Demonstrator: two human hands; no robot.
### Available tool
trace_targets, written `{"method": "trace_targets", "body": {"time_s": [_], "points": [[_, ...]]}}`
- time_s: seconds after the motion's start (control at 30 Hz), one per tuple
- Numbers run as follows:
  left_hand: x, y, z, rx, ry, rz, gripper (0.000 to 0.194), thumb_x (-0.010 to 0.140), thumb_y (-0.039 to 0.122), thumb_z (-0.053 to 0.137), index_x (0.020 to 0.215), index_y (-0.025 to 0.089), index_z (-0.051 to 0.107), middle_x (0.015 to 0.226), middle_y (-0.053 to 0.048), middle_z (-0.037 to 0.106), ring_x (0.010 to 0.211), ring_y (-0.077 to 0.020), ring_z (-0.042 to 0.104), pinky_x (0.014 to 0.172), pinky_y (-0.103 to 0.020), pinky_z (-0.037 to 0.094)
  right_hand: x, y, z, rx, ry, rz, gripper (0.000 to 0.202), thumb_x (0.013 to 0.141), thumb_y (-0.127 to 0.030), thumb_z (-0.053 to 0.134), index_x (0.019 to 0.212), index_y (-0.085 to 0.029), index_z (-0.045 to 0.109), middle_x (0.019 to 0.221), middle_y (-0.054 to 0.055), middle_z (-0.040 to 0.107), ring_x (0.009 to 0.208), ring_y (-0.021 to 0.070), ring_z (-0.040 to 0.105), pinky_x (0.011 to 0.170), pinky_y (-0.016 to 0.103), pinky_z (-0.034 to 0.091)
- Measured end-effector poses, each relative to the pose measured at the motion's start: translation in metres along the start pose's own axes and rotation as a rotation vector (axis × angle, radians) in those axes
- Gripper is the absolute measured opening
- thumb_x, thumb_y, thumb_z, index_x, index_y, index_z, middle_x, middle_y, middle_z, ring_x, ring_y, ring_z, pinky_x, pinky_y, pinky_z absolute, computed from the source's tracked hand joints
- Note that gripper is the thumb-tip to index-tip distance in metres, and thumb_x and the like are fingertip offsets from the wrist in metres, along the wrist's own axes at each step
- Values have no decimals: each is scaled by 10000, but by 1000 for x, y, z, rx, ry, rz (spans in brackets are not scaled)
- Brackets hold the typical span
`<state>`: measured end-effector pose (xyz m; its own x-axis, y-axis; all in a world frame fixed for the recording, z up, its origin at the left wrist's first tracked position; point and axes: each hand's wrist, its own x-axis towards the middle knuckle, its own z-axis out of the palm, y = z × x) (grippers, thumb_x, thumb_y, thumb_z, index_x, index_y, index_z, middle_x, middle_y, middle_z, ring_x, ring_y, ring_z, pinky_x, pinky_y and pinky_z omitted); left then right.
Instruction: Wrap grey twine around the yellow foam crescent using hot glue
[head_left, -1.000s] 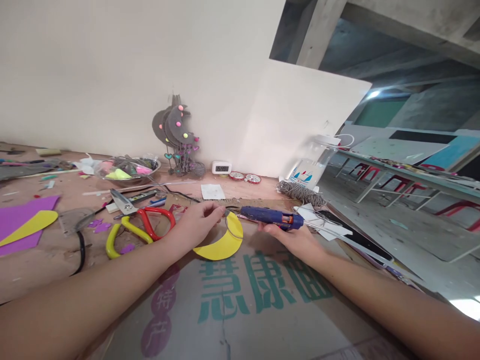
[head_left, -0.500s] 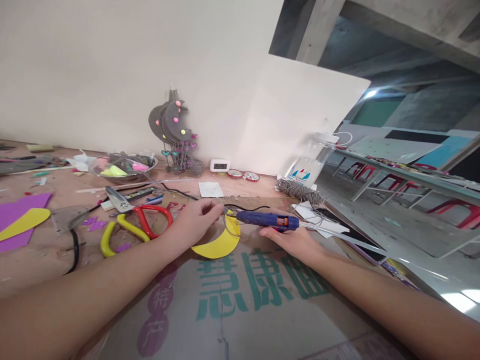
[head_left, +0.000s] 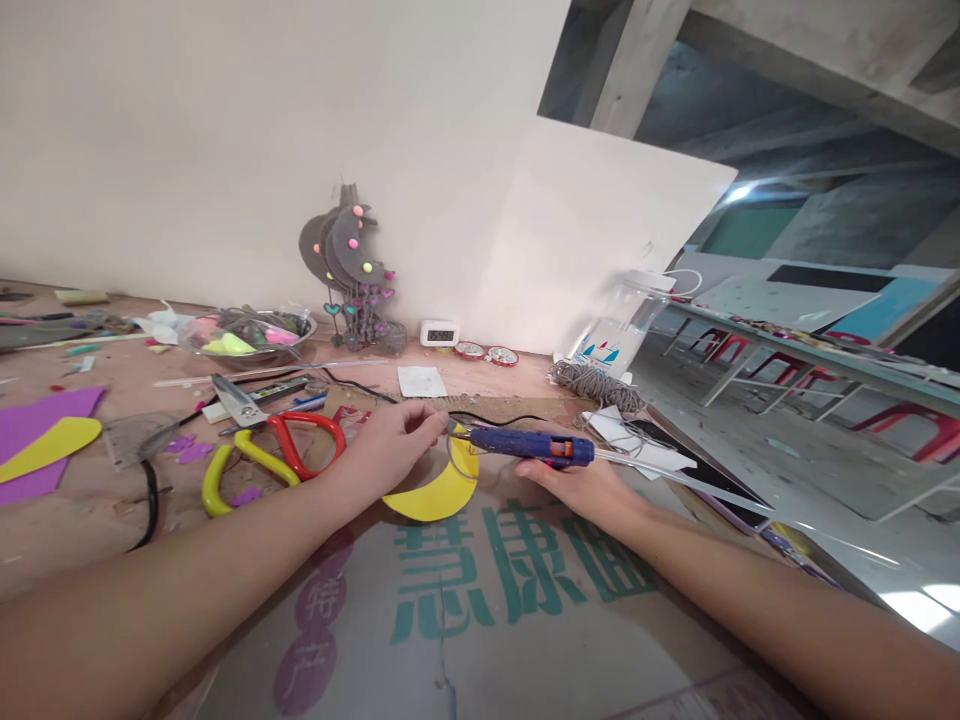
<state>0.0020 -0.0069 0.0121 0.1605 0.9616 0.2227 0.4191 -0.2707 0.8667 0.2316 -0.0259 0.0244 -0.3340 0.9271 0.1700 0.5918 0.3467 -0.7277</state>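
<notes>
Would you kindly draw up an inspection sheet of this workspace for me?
Surface: cardboard sheet, printed in green and purple, on a scrap-strewn tabletop.
Job's things: yellow crescent over the cardboard; blue glue gun, its nozzle near the crescent's upper end.
Clutter: red-and-yellow-handled scissors, purple sheet, bowl of coloured pieces, grey cord bundle.
Grips: left hand at the crescent's upper end, exact hold unclear; right hand around the glue gun.
Cables: black cord behind the glue gun; connection unclear.
Surroundings: white panel behind; red stools beyond, at right.
</notes>
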Motion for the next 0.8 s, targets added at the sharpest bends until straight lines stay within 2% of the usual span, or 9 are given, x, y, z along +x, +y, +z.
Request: {"method": "trace_targets", "body": {"time_s": [0.13, 0.8], "points": [[0, -1, 0, -8, 10, 10, 304, 753, 431, 459, 630, 172, 561, 534, 34, 519, 536, -114, 465, 515, -212, 337, -1, -3, 0, 10, 14, -12, 256, 740, -435, 593, 814, -194, 548, 726, -8, 559, 691, 152, 512, 623, 244, 422], [-1, 2, 0, 5, -3, -2, 298, 762, 428, 445, 633, 179, 548, 520, 43, 496, 517, -106, 445, 514, -210, 326, 0, 3, 1, -25, 35, 8, 265, 734, -450, 599, 839, -208, 567, 751, 2, 587, 708, 166, 547, 648, 275, 457]]}}
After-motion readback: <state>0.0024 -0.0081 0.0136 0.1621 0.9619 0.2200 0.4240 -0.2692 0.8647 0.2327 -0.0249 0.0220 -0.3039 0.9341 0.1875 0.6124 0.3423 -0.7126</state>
